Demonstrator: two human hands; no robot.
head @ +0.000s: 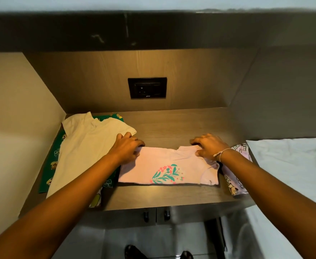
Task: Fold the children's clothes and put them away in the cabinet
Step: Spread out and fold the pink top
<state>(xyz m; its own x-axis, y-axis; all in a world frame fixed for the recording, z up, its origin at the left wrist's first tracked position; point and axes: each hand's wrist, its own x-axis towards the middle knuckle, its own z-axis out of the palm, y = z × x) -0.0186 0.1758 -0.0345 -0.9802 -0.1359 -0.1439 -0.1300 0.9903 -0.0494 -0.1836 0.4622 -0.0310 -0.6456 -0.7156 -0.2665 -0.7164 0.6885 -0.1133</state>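
Observation:
A pale pink children's shirt (164,165) with a green and pink flower print lies partly folded on the wooden countertop (172,124). My left hand (126,146) pinches its far left corner. My right hand (209,146) grips its far right edge at the sleeve. A cream shirt (82,146) lies to the left on top of a green printed garment (51,161). A lilac cartoon-print garment (235,176) lies at the right under my right wrist. Below the counter, the cabinet doors (155,215) with two dark handles are closed.
A black wall socket (147,88) sits on the back panel of the niche. Side walls close the counter in on the left and right. A white sheeted bed (291,169) is at the right. My feet show on the tiled floor below.

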